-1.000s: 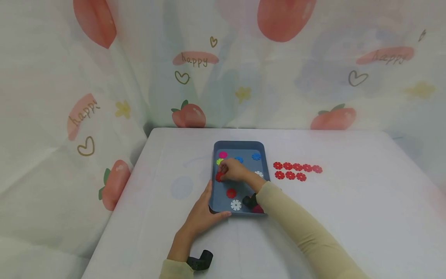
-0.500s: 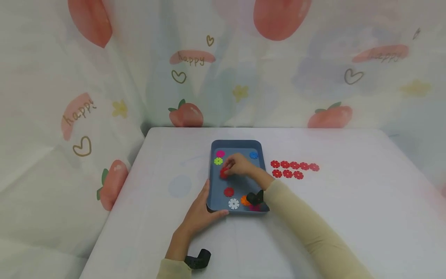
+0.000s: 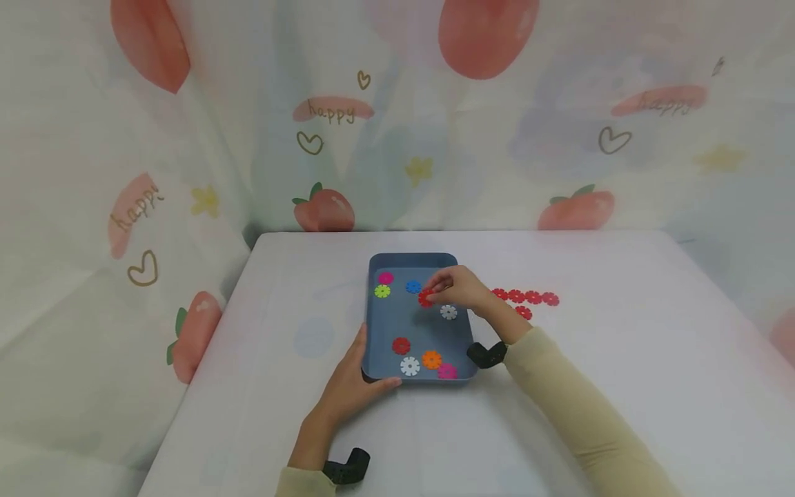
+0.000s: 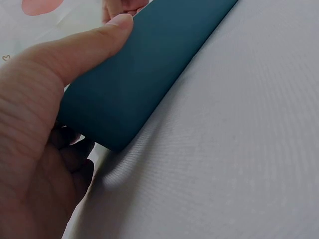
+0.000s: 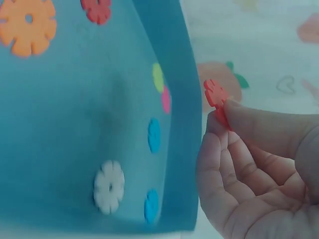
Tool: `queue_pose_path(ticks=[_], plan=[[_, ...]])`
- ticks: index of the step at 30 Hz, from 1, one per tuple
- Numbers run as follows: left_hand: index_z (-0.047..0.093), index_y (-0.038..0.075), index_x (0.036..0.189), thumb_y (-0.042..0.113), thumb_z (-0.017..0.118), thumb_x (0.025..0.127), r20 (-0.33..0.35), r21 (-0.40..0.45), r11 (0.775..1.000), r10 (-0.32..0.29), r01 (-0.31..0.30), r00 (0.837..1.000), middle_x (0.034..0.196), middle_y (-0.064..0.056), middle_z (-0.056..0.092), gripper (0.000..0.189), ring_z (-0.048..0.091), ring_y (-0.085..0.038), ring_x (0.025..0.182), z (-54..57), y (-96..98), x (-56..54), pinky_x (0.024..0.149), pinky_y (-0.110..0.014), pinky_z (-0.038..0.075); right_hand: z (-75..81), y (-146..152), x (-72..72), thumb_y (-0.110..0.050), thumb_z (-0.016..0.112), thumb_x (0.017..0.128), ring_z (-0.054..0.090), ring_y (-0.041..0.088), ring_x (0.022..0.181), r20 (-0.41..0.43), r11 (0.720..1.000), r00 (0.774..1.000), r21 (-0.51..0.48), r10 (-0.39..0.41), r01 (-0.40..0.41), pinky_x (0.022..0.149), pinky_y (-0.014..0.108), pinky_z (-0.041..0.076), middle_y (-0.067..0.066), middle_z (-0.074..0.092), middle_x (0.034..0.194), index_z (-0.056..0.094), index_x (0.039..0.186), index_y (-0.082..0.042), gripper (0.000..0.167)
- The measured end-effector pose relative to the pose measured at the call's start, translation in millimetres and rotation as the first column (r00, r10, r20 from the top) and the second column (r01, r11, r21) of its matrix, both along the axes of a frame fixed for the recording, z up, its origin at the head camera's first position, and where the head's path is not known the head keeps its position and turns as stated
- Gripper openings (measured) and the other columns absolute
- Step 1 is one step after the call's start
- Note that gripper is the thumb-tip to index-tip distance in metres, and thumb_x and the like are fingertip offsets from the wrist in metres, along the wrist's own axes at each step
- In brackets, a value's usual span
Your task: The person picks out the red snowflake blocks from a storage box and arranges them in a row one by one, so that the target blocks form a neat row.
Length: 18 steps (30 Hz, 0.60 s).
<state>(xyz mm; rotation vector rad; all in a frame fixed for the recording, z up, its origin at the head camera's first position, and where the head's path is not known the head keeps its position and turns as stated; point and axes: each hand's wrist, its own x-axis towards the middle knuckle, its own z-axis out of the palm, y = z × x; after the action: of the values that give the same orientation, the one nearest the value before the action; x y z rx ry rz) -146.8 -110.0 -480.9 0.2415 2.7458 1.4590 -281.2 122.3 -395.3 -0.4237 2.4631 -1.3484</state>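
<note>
In the head view my right hand point(image 3: 464, 288) pinches a red snowflake disc point(image 3: 425, 297) between thumb and fingertips, raised above the grey-blue tray point(image 3: 397, 321). The right wrist view shows the notched edge of this red snowflake disc point(image 5: 215, 93) sticking out past the thumb. My left hand point(image 3: 349, 381) holds the tray's near left corner. Its thumb lies on the near wall and the fingers are along the left side, partly hidden. Inside the tray lie another red disc point(image 3: 401, 346), an orange disc point(image 3: 431, 359), a yellow-green disc point(image 3: 381, 291) and several white, blue and pink ones.
Right of the tray, several red discs point(image 3: 533, 297) lie in rows on the white tablecloth point(image 3: 596, 373); my right forearm covers part of them. A printed curtain point(image 3: 459, 186) hangs behind the table and on its left. Black cameras are strapped to both wrists.
My right hand has lifted the red disc from the tray's left side and carried it rightward. Orange and white discs beneath are uncovered. My left hand keeps its place on the tray.
</note>
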Motion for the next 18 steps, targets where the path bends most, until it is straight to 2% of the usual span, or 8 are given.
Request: queue_pose_path(ticks=[6, 10, 14, 18], plan=[[0.009, 0.015, 0.149, 0.051, 0.074, 0.070, -0.004, -0.014, 1.000, 0.008, -0.008, 1.000, 0.152, 0.004, 0.013, 0.108, 0.015, -0.016, 0.136, -1.0, 0.4, 1.1, 0.105, -0.045, 0.026, 0.1, 27.4, 1.8, -0.009, 0.069, 0.082, 0.057, 0.025, 0.085, 0.025, 0.997, 0.997, 0.018, -0.069, 0.069, 0.076, 0.033, 0.052, 0.014, 0.062, 0.092, 0.062, 0.102, 0.004, 0.025], [0.009, 0.015, 0.149, 0.052, 0.074, 0.070, -0.006, -0.020, 1.000, 0.013, -0.013, 1.000, 0.152, 0.004, 0.013, 0.108, 0.015, -0.016, 0.136, -1.8, -0.1, 1.7, 0.105, -0.045, 0.026, -3.6, 44.5, 3.5, -0.011, 0.070, 0.082, 0.059, 0.030, 0.086, 0.062, 0.993, 0.992, 0.033, -0.112, 0.110, 0.081, 0.039, 0.051, 0.013, 0.062, 0.091, 0.060, 0.104, 0.004, 0.028], [0.009, 0.015, 0.149, 0.052, 0.073, 0.070, -0.010, -0.020, 1.000, 0.012, -0.013, 1.000, 0.152, 0.004, 0.013, 0.108, 0.015, -0.017, 0.136, -2.3, 0.1, 1.4, 0.104, -0.046, 0.026, -6.8, 65.1, 5.7, -0.015, 0.069, 0.083, 0.059, 0.034, 0.092, 0.075, 0.984, 0.982, 0.060, -0.172, 0.167, 0.084, 0.043, 0.049, 0.015, 0.062, 0.095, 0.058, 0.108, 0.003, 0.033], [0.009, 0.015, 0.149, 0.051, 0.073, 0.070, -0.009, -0.017, 1.000, 0.009, -0.009, 1.000, 0.152, 0.004, 0.013, 0.108, 0.015, -0.017, 0.136, -2.1, 0.9, 1.5, 0.104, -0.047, 0.026, -12.9, 87.0, 6.4, -0.020, 0.069, 0.083, 0.058, 0.031, 0.093, 0.089, 0.969, 0.968, 0.104, -0.233, 0.224, 0.083, 0.041, 0.050, 0.016, 0.060, 0.103, 0.056, 0.113, 0.001, 0.039]])
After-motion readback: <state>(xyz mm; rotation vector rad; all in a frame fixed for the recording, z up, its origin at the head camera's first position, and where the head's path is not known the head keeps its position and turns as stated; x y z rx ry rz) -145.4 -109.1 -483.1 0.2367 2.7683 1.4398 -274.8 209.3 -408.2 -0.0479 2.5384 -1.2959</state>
